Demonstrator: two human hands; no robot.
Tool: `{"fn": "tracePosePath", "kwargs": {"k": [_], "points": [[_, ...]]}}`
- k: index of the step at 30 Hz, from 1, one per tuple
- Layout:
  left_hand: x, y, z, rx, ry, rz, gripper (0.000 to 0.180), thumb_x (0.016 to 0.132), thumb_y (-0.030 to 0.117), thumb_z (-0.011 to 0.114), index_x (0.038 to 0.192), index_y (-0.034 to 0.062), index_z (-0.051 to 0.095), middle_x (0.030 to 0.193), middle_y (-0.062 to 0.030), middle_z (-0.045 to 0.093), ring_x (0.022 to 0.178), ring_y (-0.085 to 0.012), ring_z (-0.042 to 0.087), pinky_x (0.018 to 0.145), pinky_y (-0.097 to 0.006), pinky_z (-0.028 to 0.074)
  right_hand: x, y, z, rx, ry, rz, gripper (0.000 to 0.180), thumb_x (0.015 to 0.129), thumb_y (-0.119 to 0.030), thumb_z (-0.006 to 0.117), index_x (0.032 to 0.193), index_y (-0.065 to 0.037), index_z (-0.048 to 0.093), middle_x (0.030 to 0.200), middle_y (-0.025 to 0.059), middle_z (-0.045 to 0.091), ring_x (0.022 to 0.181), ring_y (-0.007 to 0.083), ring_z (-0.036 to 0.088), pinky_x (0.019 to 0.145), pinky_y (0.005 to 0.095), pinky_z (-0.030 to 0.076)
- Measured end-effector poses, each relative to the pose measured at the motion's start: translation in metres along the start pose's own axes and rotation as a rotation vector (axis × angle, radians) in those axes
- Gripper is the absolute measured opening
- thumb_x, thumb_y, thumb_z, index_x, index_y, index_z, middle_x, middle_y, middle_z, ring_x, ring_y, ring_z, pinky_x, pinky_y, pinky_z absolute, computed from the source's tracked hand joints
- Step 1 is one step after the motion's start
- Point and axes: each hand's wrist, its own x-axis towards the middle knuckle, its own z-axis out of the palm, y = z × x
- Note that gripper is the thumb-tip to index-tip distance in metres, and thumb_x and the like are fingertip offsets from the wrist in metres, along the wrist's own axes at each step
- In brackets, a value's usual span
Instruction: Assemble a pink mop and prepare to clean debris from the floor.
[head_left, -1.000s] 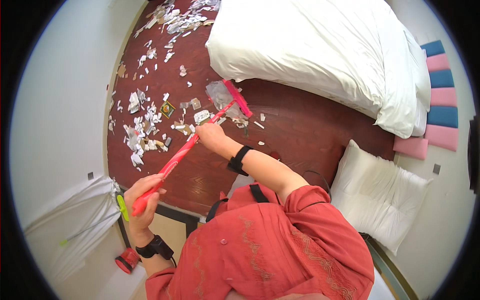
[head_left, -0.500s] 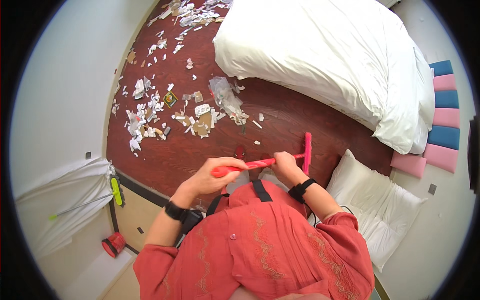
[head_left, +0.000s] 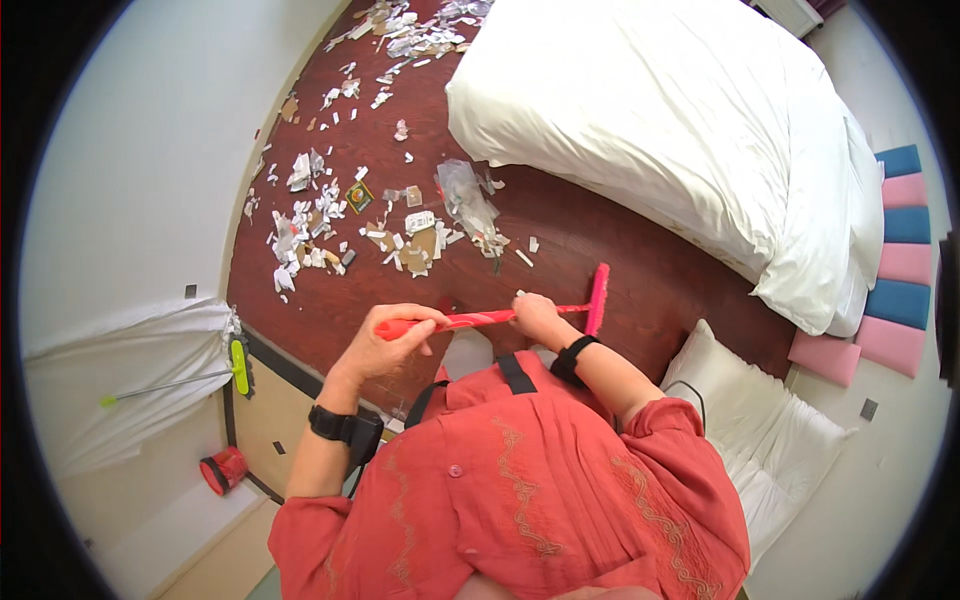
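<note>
A red broom with a bright pink bristle head lies across the front of my body, its head to the right. My left hand is closed around the thick end of the handle, some fingers held loosely. Further along the handle, my right hand grips it nearer the head. Beyond the broom, paper and plastic scraps are strewn over the dark red wooden floor. A crumpled clear plastic bag lies among them, beside flattened brown cardboard.
A bed with a white cover fills the far right. White pillows lie at my right, near blue and pink wall padding. To the left are a green-headed broom, white curtain and red bucket.
Both hands and the broom have shifted left, and the handle lies more level. The room's contents sit slightly further right in view. My grip stays on the broom.
</note>
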Motion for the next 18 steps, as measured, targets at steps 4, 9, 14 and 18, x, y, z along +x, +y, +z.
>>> {"fn": "tracePosePath", "kwargs": {"k": [4,9,14,18], "points": [[-0.017,0.011,-0.043,0.039,0.120,0.045,0.020,0.093,0.009,0.055,0.102,-0.0014,0.070,0.095,-0.0084,0.070,0.066,-0.0100,0.063,0.065,-0.024,0.051,0.054,-0.044,-0.011,0.034,0.071,-0.129,0.026,0.078,-0.030,0.065,0.076,-0.004,0.069,0.080,0.0202,0.068,0.080,0.0368,0.067,0.072,0.0483,0.054],[-0.023,0.030,-0.100,0.110,0.257,0.117,0.019,0.093,0.009,0.057,0.101,-0.0019,0.069,0.093,-0.0080,0.070,0.063,-0.0095,0.063,0.061,-0.024,0.051,0.131,-0.104,-0.030,0.064,0.150,-0.213,0.027,0.078,-0.031,0.068,0.076,-0.004,0.069,0.078,0.0199,0.068,0.079,0.0368,0.068,0.071,0.0478,0.054],[-0.037,0.049,-0.143,0.267,0.320,0.192,0.017,0.088,0.005,0.060,0.101,0.0001,0.070,0.087,-0.0100,0.071,0.065,-0.0120,0.065,0.060,-0.025,0.052,0.184,-0.156,-0.051,0.054,0.136,-0.204,0.027,0.077,-0.032,0.071,0.079,-0.004,0.069,0.078,0.0188,0.068,0.079,0.0358,0.068,0.071,0.0469,0.055],[-0.071,0.056,-0.182,0.379,0.270,0.305,0.019,0.082,0.000,0.062,0.100,0.0013,0.070,0.086,-0.0125,0.071,0.068,-0.0179,0.068,0.063,-0.028,0.053,0.177,-0.196,-0.058,0.064,0.160,-0.236,0.026,0.077,-0.030,0.072,0.079,-0.005,0.068,0.076,0.0184,0.068,0.076,0.0366,0.067,0.069,0.0479,0.054]]}}
